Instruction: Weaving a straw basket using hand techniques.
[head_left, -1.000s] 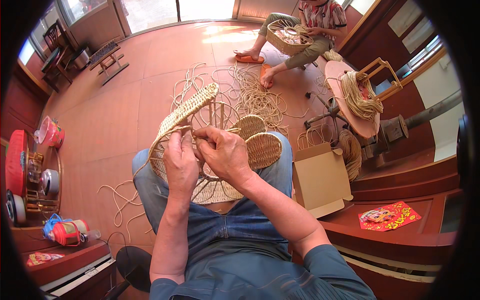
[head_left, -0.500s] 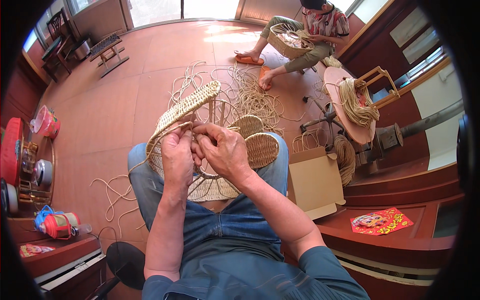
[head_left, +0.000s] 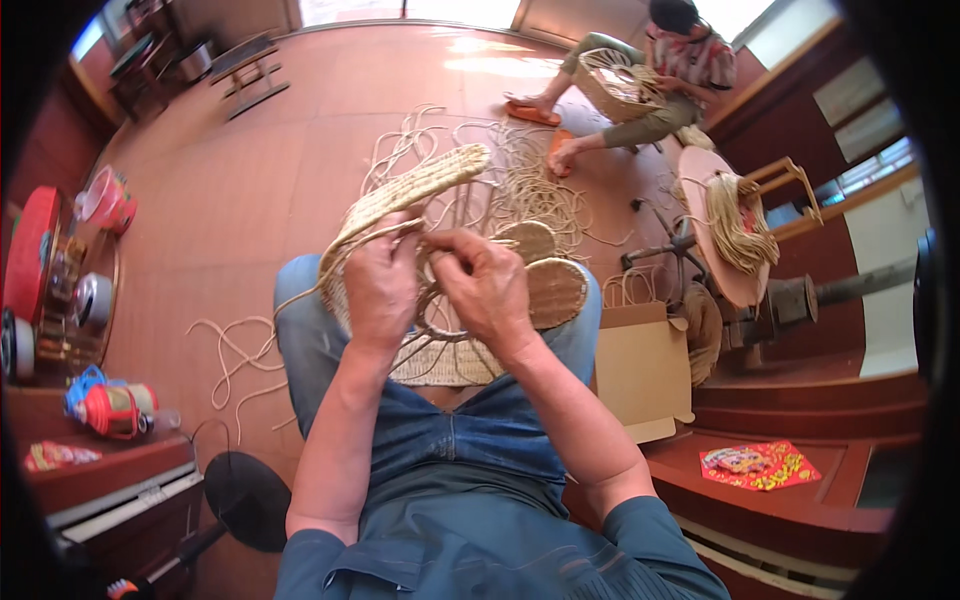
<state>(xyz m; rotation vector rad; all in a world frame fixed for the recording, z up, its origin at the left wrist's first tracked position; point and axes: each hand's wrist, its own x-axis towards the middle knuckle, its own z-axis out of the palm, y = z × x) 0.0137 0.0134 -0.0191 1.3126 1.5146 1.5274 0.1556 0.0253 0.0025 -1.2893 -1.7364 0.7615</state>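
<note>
A half-woven straw-coloured basket [head_left: 420, 185] rests on my lap between my knees, its thick braided side rising at the left. Rounded woven lobes [head_left: 556, 293] stand out on its right, and thin bare ribs show in the middle. My left hand [head_left: 383, 285] is closed at the inner face of the braided side, pinching a cord [head_left: 296, 300] that trails down over my left knee. Close beside it, my right hand [head_left: 482, 285] has its fingers curled and pressed together, the tips meeting the left hand's. What lies between the right fingertips is hidden.
Loose cord [head_left: 545, 195] lies tangled on the floor ahead. Another person [head_left: 690, 60] sits at the far right with a basket [head_left: 622, 85]. A pink board [head_left: 715, 225] bearing a cord bundle [head_left: 738, 225] and a cardboard box [head_left: 643, 370] are on my right. A dark round seat [head_left: 247, 500] is at lower left.
The whole view has shifted, so the scene sits further right. My hands have stayed together at the basket, the right wrist slightly turned, and the cord is still held.
</note>
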